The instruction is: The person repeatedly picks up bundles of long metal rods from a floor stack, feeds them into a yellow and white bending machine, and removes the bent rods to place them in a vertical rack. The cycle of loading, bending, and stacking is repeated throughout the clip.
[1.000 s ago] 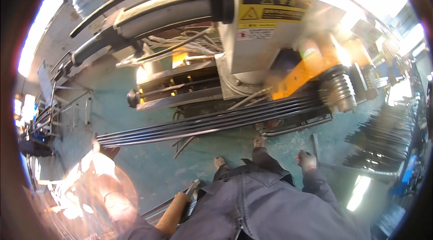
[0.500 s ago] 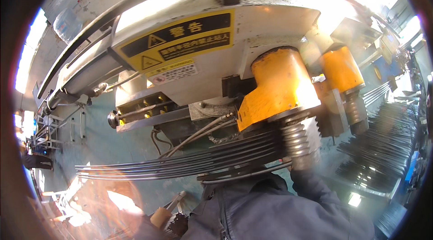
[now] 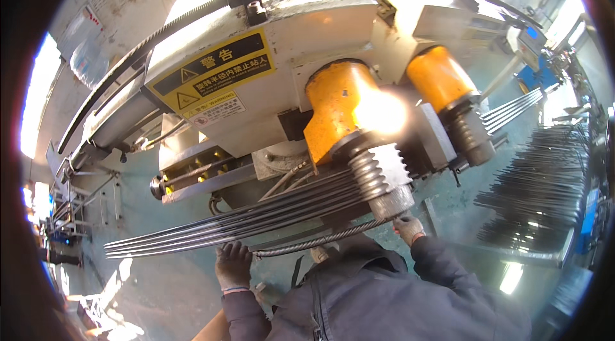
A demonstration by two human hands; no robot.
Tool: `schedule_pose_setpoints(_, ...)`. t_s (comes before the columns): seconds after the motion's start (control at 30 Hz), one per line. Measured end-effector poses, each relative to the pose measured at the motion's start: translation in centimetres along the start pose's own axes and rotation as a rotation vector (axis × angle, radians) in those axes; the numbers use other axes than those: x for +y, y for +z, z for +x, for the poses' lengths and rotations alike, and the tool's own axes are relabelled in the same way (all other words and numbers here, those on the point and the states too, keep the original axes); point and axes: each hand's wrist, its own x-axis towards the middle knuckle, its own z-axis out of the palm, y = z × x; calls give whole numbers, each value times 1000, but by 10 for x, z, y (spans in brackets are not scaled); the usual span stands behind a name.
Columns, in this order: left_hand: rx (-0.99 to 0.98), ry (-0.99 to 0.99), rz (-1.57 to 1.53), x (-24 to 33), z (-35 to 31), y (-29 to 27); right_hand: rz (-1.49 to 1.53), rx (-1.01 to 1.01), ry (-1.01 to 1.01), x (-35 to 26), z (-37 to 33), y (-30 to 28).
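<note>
One gloved left hand (image 3: 234,265) is partly curled, its darkened fingertips up at the near edge of the bars (image 3: 186,238); whether it grips them or only touches, I cannot tell; the right hand (image 3: 409,228) is gloved too, its fingers bent in beside the lower end of the left screw (image 3: 378,178), and what it has hold of, if anything, is hidden; the bars are dark, smooth and slim, lying side by side in a slanting row, from free ends at the left to the left screw; a ribbed hose (image 3: 320,240) curves along their near side, its left end just beside the left hand; the left screw is bare steel, deeply ringed, under a scuffed orange housing (image 3: 336,107); a second orange housing (image 3: 442,75) sits to the right and farther off, with a right screw (image 3: 471,135) below it; beyond both stands the pale, stained, flat-sided machine (image 3: 218,91); at the far right lie heaped thin rods (image 3: 538,181), dark and bristling; the floor (image 3: 173,283) is dull green.
</note>
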Motion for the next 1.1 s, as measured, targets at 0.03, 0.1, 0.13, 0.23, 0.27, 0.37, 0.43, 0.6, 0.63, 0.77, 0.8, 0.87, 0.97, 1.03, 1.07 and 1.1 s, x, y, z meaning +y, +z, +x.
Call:
schedule_pose_setpoints(0.03, -36, 132, 286, 6, -1, -4, -11, 12, 4, -7, -21, -1)
schedule_pose_setpoints(0.1, -38, 445, 1042, 15, -5, -6, 29, 35, -40, -21, -64, -3)
schedule_pose_setpoints(0.13, -25, 553, 1330, 18, -9, -4, 17, 76, -47, -31, -80, -5)
schedule_pose_setpoints(0.23, 19, 751, 1683, 20, -17, 8, 19, 192, -118, -61, -119, -17)
schedule_pose_setpoints(0.27, -12, 746, 1484, 20, -18, 12, 48, 246, -193, -73, -128, -23)
schedule_pose_setpoints(0.37, -95, 525, 514, 23, -15, 18, 154, 351, -374, -113, -146, -31)
schedule_pose_setpoints(0.43, -134, 354, -84, 38, -9, 17, 293, 400, -473, -148, -150, -33)
schedule_pose_setpoints(0.6, -71, 204, -1239, 120, -16, 8, 574, 465, -698, -215, -151, -30)
schedule_pose_setpoints(0.63, -122, 285, -1207, 140, -16, 4, 659, 475, -716, -223, -151, -29)
schedule_pose_setpoints(0.77, 325, 343, -949, 178, -32, -6, 800, 446, -701, -248, -143, -35)
schedule_pose_setpoints(0.8, 482, 374, -717, 179, -33, -7, 773, 446, -662, -252, -140, -37)
schedule_pose_setpoints(0.87, 561, 590, -80, 178, -28, -10, 934, 308, -608, -262, -130, -38)
schedule_pose_setpoints(0.97, 573, 747, 189, 182, -22, -13, 997, 290, -597, -272, -112, -40)
schedule_pose_setpoints(1.03, 621, 634, -206, 201, -22, -16, 974, 286, -570, -274, -101, -41)
schedule_pose_setpoints(1.07, 578, 549, -383, 217, -26, -23, 990, 263, -581, -274, -98, -41)
schedule_pose_setpoints(1.1, 548, 463, -566, 236, -32, -31, 1021, 232, -583, -274, -95, -40)
